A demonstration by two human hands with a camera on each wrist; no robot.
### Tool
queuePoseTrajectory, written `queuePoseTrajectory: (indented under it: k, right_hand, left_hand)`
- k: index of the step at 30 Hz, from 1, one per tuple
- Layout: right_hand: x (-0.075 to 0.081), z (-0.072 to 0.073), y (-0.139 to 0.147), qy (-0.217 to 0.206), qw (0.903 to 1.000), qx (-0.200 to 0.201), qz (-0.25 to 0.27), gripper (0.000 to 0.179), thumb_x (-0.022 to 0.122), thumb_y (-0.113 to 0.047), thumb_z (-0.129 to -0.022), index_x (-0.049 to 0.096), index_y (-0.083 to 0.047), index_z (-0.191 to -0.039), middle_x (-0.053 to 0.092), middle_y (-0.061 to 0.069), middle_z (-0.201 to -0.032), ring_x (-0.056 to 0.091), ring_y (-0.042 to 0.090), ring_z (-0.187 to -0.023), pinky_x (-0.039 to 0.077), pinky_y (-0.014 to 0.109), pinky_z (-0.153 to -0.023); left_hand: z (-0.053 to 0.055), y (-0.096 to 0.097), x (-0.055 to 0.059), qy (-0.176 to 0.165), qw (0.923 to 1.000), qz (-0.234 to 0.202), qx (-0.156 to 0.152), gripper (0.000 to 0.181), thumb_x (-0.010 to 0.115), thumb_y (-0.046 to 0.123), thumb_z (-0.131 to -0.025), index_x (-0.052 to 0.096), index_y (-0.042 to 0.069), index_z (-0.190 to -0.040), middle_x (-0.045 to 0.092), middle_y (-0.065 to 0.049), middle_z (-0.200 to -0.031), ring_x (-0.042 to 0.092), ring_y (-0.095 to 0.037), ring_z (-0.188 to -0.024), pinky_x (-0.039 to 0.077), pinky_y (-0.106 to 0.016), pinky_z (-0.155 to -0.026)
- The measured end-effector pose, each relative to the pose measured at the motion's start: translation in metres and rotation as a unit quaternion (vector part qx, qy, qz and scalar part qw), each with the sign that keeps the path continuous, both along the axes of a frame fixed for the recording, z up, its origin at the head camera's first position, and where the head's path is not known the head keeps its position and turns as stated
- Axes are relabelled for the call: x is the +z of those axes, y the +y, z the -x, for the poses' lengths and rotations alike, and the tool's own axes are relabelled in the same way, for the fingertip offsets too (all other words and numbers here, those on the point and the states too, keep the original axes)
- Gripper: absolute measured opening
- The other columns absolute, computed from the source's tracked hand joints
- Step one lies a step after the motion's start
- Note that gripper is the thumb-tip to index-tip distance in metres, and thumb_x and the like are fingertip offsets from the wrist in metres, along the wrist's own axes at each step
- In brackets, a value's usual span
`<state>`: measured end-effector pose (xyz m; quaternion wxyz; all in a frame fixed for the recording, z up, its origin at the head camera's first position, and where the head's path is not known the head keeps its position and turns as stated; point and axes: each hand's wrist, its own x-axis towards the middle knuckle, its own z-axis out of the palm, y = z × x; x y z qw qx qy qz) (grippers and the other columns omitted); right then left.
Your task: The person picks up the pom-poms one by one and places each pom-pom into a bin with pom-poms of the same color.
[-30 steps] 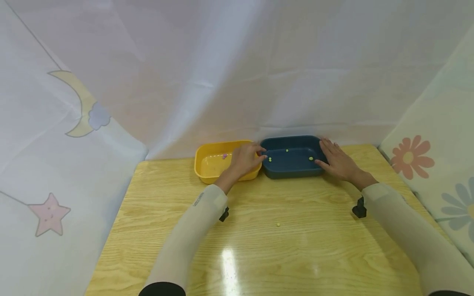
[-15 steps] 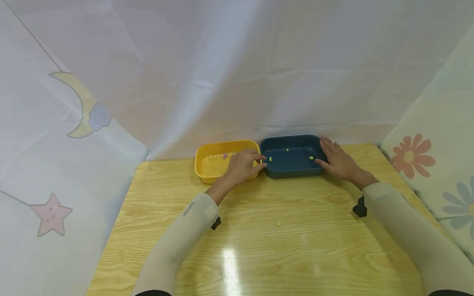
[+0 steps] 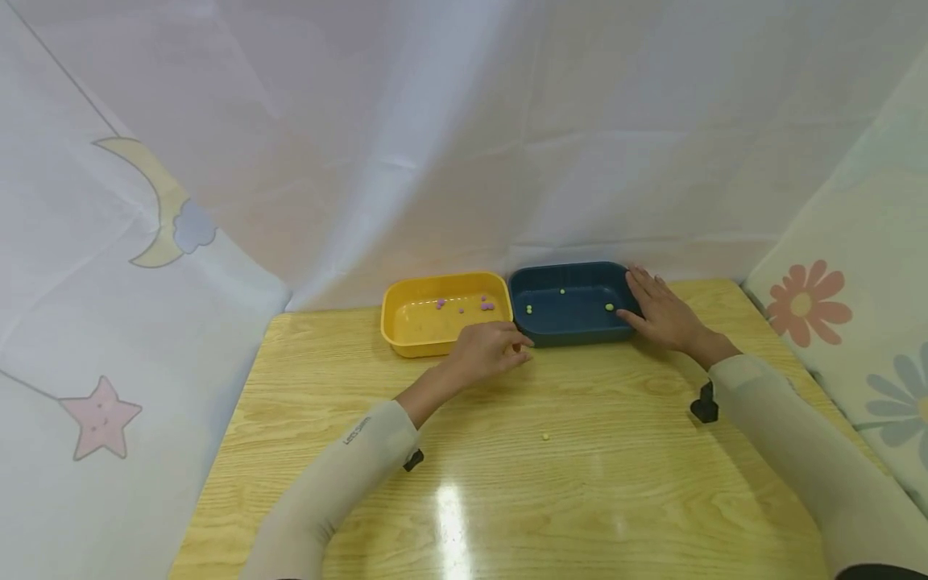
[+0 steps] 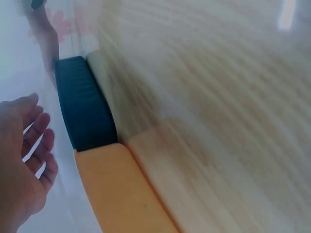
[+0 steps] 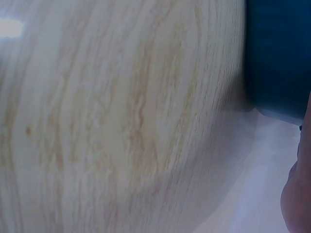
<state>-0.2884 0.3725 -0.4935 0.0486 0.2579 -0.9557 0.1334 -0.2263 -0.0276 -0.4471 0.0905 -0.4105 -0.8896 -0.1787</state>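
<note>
My left hand (image 3: 487, 352) hovers near the front right corner of a yellow tray (image 3: 416, 350), fingers loosely bent. In the left wrist view nothing shows between the fingers of that hand (image 4: 22, 160). Several small purple balls (image 3: 486, 306) lie in the yellow tray. Against its right side stands a dark blue tray (image 3: 580, 339) with several small yellow-green balls, one pair (image 3: 529, 309) near its left end. My right hand (image 3: 663, 318) rests with extended fingers on the blue tray's right rim. Only an edge of the right hand (image 5: 299, 199) enters the right wrist view.
One small yellow ball (image 3: 546, 437) lies on the wooden table (image 3: 623, 483), in front of the trays. A pale cloth backdrop (image 3: 449, 145) rises right behind both trays, and printed cloth walls flank the table.
My left hand has drawn back from above the yellow tray toward the table's front, uncovering purple balls at the tray's right side. The right hand stays on the blue rim.
</note>
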Motion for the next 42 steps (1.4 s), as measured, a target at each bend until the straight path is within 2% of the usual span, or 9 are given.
queuePoseTrajectory:
  k: [3, 6, 9, 14, 22, 32, 36, 42]
  right_hand:
    - [-0.001, 0.000, 0.000, 0.002, 1.0000, -0.001, 0.000, 0.085, 0.049, -0.045, -0.112, 0.014, 0.012, -0.164, 0.011, 0.034, -0.172, 0.011, 0.051, -0.159, 0.010, 0.064, -0.129]
    - [0.000, 0.000, 0.000, 0.002, 1.0000, -0.001, 0.000, 0.085, 0.049, -0.045, -0.112, 0.015, 0.012, -0.164, 0.011, 0.034, -0.172, 0.012, 0.051, -0.159, 0.010, 0.064, -0.129]
    - [0.001, 0.000, 0.000, 0.001, 1.0000, -0.002, -0.003, 0.085, 0.049, -0.046, -0.112, 0.015, 0.012, -0.164, 0.011, 0.034, -0.172, 0.012, 0.051, -0.159, 0.010, 0.064, -0.129]
    - [0.003, 0.000, 0.000, 0.000, 0.9999, -0.007, -0.010, 0.085, 0.048, -0.046, -0.112, 0.013, 0.011, -0.165, 0.012, 0.034, -0.172, 0.012, 0.051, -0.159, 0.009, 0.063, -0.129]
    - [0.002, 0.000, 0.000, -0.005, 0.9999, -0.006, -0.007, 0.085, 0.048, -0.046, -0.112, 0.013, 0.012, -0.165, 0.011, 0.035, -0.172, 0.011, 0.051, -0.159, 0.007, 0.062, -0.130]
    - [-0.002, 0.002, 0.001, -0.006, 0.9999, -0.009, -0.004, 0.086, 0.049, -0.046, -0.112, 0.013, 0.011, -0.165, 0.010, 0.033, -0.172, 0.010, 0.050, -0.160, 0.005, 0.061, -0.130]
    - [-0.002, 0.000, 0.001, -0.003, 1.0000, -0.007, -0.001, 0.086, 0.048, -0.048, -0.112, 0.013, 0.010, -0.165, 0.011, 0.034, -0.172, 0.011, 0.050, -0.160, 0.005, 0.060, -0.131]
    - [-0.002, 0.002, 0.001, 0.000, 1.0000, -0.006, -0.001, 0.086, 0.048, -0.047, -0.112, 0.012, 0.010, -0.165, 0.012, 0.034, -0.172, 0.011, 0.049, -0.160, 0.005, 0.060, -0.131]
  left_hand:
    - [-0.007, 0.000, -0.002, -0.036, 0.9990, 0.023, -0.010, 0.025, 0.078, 0.035, -0.099, 0.083, 0.019, -0.117, 0.075, 0.009, -0.096, 0.057, -0.003, -0.064, 0.036, -0.017, -0.047]
    - [-0.014, 0.000, -0.006, -0.058, 0.9972, 0.042, -0.019, 0.027, 0.076, 0.037, -0.099, 0.083, 0.020, -0.118, 0.075, 0.012, -0.098, 0.057, -0.001, -0.065, 0.035, -0.018, -0.047]
    - [-0.021, 0.000, -0.011, -0.063, 0.9958, 0.059, -0.031, 0.025, 0.076, 0.039, -0.099, 0.084, 0.022, -0.116, 0.076, 0.013, -0.099, 0.063, 0.000, -0.072, 0.038, -0.016, -0.049]
    - [-0.029, 0.005, -0.018, -0.072, 0.9921, 0.084, -0.060, 0.022, 0.076, 0.038, -0.099, 0.084, 0.024, -0.114, 0.077, 0.015, -0.100, 0.069, 0.002, -0.085, 0.046, -0.013, -0.059]
    - [-0.038, 0.011, -0.018, -0.120, 0.9814, 0.108, -0.103, 0.025, 0.080, 0.037, -0.096, 0.083, 0.025, -0.118, 0.076, 0.017, -0.099, 0.066, 0.006, -0.086, 0.048, -0.013, -0.071]
    - [-0.042, 0.014, -0.027, -0.169, 0.9684, 0.106, -0.149, 0.027, 0.085, 0.033, -0.092, 0.083, 0.022, -0.117, 0.076, 0.014, -0.102, 0.061, 0.010, -0.084, 0.046, -0.008, -0.073]
    - [-0.041, 0.016, -0.035, -0.170, 0.9662, 0.112, -0.159, 0.023, 0.086, 0.033, -0.092, 0.083, 0.025, -0.113, 0.075, 0.017, -0.101, 0.060, 0.012, -0.084, 0.045, -0.007, -0.073]
    - [-0.043, 0.020, -0.038, -0.152, 0.9664, 0.129, -0.163, 0.017, 0.084, 0.034, -0.094, 0.084, 0.028, -0.109, 0.073, 0.018, -0.095, 0.056, 0.013, -0.079, 0.042, -0.007, -0.069]
